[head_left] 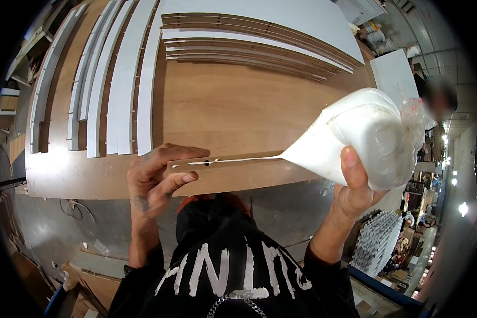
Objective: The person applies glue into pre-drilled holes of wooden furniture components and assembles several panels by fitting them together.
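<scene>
My right hand (355, 185) grips a clear plastic bag (350, 132) full of thick white paste that looks like glue. The bag is tied off at its upper right and tapers to a point at the left. From that point a thin white line of paste (238, 159) runs along the brown edge of a narrow board (222, 159). My left hand (156, 177) is closed round the board's left end, index finger above and thumb below. Dark holes show in the board's edge near my fingertips. The bag hides the board's right end.
The brown worktable (249, 106) spans the view ahead. Long white strips (124, 79) with small pegs lie at its left. A stack of white boards with brown edges (249, 45) lies at the back. At the far right is a person (440, 98).
</scene>
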{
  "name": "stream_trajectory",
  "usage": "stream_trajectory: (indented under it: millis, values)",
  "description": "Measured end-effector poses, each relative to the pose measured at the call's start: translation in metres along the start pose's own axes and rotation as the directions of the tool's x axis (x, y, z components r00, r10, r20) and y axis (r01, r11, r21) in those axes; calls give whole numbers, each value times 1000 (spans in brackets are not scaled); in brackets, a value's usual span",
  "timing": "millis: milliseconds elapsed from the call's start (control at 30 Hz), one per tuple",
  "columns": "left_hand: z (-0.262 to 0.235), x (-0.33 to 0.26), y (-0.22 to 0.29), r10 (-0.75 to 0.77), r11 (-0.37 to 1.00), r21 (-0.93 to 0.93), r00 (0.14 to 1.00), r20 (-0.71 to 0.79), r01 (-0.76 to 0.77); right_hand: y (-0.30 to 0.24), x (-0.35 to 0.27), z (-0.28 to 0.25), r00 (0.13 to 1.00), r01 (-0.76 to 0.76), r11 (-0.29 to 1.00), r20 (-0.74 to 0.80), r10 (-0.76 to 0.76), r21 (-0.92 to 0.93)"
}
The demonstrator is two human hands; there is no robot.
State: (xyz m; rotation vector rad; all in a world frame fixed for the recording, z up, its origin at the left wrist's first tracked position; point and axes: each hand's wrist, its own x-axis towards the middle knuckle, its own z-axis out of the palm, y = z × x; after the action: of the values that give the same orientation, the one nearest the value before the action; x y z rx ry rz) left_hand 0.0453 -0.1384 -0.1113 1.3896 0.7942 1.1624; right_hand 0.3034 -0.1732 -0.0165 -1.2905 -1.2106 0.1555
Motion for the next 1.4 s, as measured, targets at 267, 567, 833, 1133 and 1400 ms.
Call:
stream_trajectory:
  millis: [267, 567, 833, 1133, 1400]
  values:
    - [0, -1, -5, 85, 996, 19, 996, 12, -86, 2, 6, -15, 1000, -17, 1000, -21, 17, -13]
    - [4, -4, -8, 93, 996, -4, 995, -43, -93, 14, 11, -34, 999, -4, 999, -53, 6, 36]
    - [6, -6, -7, 84, 996, 23, 993, -87, -82, 22, 16, -54, 997, 5, 1000, -78, -7, -25]
    - [4, -9, -14, 102, 995, -3, 988, -118, -103, 35, 21, -72, 990, 2, 1000, -138, -1, 4]
    - [-3, -13, -24, 124, 991, -29, 985, -121, -128, 42, 28, -90, 984, -2, 1000, -177, -2, -23]
